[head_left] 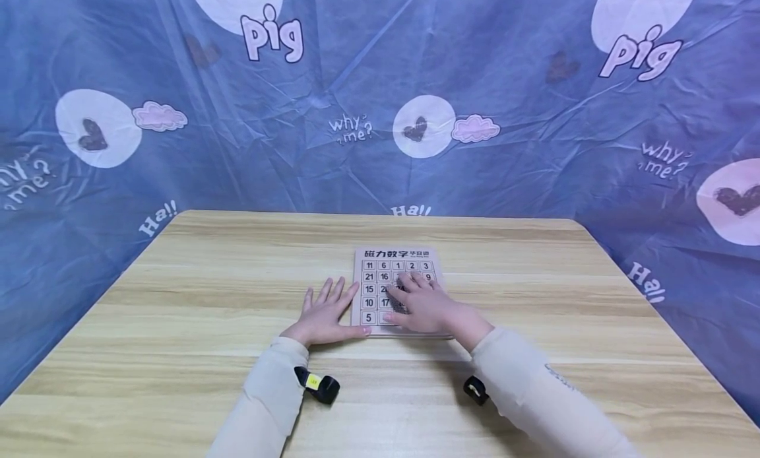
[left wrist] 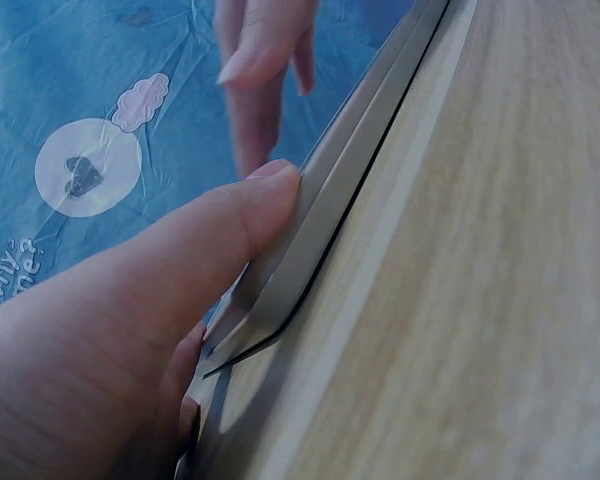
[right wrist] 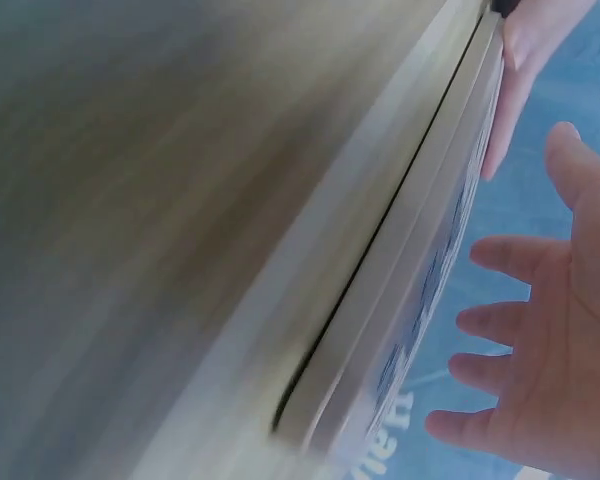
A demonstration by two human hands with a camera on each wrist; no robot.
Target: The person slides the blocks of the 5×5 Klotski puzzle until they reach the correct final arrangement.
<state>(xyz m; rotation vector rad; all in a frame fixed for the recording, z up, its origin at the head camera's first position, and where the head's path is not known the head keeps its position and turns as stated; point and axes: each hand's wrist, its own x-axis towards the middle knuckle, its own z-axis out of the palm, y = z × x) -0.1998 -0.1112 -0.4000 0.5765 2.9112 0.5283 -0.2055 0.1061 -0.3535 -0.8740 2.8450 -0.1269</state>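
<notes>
A white number slide puzzle (head_left: 369, 290) lies flat on the table, with rows of numbered tiles such as 11, 6, 1, 2, 3 along the top. My left hand (head_left: 325, 318) spreads its fingers beside the puzzle's left edge, its thumb resting at the near left corner. The left wrist view shows that thumb (left wrist: 265, 200) against the puzzle's rim. Over the lower right tiles hovers my right hand (head_left: 424, 306), covering several of them. In the right wrist view its fingers (right wrist: 490, 325) are spread, apart from the puzzle's surface (right wrist: 405, 320), and hold nothing.
The light wood table (head_left: 178, 326) surrounds the puzzle on all sides. Behind it hangs a blue printed cloth (head_left: 309, 161). Black wrist cameras stick out from both sleeves, the left one (head_left: 325, 389) with a yellow label.
</notes>
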